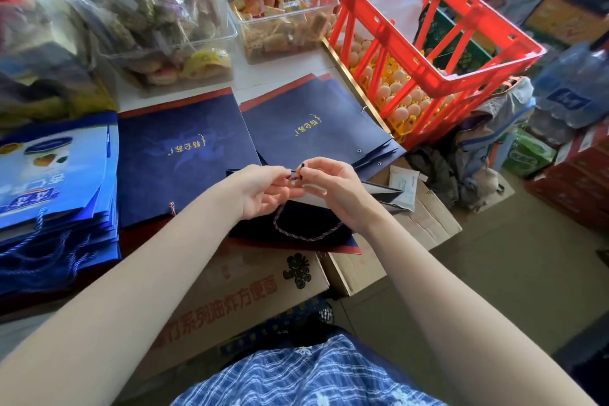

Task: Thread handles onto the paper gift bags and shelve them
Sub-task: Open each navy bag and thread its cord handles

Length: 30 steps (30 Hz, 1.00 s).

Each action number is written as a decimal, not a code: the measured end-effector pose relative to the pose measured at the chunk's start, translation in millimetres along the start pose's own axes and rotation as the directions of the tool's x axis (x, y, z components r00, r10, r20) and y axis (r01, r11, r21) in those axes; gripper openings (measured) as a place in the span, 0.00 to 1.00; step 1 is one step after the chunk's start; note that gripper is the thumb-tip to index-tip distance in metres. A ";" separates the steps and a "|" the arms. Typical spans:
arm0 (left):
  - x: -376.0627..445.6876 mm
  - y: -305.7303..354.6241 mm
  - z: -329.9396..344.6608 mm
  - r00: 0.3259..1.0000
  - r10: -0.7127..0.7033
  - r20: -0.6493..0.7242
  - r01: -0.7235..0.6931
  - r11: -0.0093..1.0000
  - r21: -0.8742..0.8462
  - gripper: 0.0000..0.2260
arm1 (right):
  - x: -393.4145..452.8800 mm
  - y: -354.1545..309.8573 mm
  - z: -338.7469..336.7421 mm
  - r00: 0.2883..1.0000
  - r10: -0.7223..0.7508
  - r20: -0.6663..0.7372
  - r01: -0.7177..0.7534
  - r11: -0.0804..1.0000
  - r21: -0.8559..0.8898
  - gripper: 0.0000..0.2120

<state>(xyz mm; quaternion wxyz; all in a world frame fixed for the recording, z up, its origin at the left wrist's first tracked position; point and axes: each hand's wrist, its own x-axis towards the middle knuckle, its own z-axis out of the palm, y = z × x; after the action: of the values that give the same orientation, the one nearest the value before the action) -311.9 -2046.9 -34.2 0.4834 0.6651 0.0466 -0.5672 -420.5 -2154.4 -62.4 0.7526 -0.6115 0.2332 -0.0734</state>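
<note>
A dark navy paper gift bag (296,227) lies open-mouthed on a cardboard box in front of me, and a twisted cord handle (306,234) hangs in a loop across its face. My left hand (263,189) and my right hand (329,184) meet just above the bag's top edge. Both pinch the cord's tip (296,173) between thumb and fingers. Flat navy bags with gold lettering lie in two stacks behind: one at the left (181,155), one at the right (313,122).
Light blue printed bags with cord handles (56,194) are piled at the left. Clear tubs of snacks (155,13) stand behind. A red crate (428,30) over egg trays sits at the right. Cardboard boxes (250,293) lie under the bag; goods crowd the floor at the right.
</note>
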 end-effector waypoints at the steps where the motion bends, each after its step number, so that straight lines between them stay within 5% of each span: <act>1: 1.9 -1.4 1.9 0.998 0.037 -0.055 -0.037 0.999 0.012 0.07 | -1.0 -0.6 -1.2 0.999 0.008 0.051 -0.008 1.000 0.008 0.01; 5: 3.6 -6.9 4.5 0.881 0.386 -0.274 -0.256 0.875 0.411 0.06 | -2.7 -3.4 -6.6 0.995 0.053 0.083 -0.046 0.995 -0.090 0.03; 8: 0.5 -17.8 -1.0 0.696 0.703 -0.148 -0.297 0.469 0.832 0.07 | 2.1 -4.4 -6.2 0.994 0.058 -0.096 -0.074 0.982 -0.173 0.02; 13: 7.3 -37.5 -4.1 0.393 0.908 0.145 -0.401 0.028 0.916 0.08 | 11.2 -2.3 6.5 0.979 -0.018 -0.202 -0.054 0.938 -0.343 0.03; 15: 12.3 -40.4 -8.3 0.323 0.922 0.215 -0.425 -0.062 0.903 0.08 | 12.7 -0.3 8.3 0.979 -0.078 -0.191 -0.012 0.903 -0.429 0.02; 21: 15.5 -43.9 -11.5 0.373 0.920 0.124 -0.539 0.105 0.836 0.04 | 17.5 4.1 5.9 0.991 -0.103 -0.085 0.044 0.851 -0.524 0.10; 25: 17.3 -37.2 -12.0 0.487 0.872 0.046 -0.628 0.314 0.712 0.03 | 19.3 1.3 1.3 0.993 -0.095 -0.065 0.050 0.865 -0.500 0.11; 30: 19.0 -30.9 -16.2 0.571 0.820 0.044 -0.666 0.432 0.608 0.03 | 22.3 1.3 -1.8 0.994 -0.090 -0.057 0.050 0.866 -0.498 0.12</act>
<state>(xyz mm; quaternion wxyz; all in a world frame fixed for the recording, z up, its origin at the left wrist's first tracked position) -312.6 -2028.5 -69.5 0.4543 0.7929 -0.3607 -0.1864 -401.9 -2164.5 -69.7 0.5577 -0.7887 0.2512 -0.0625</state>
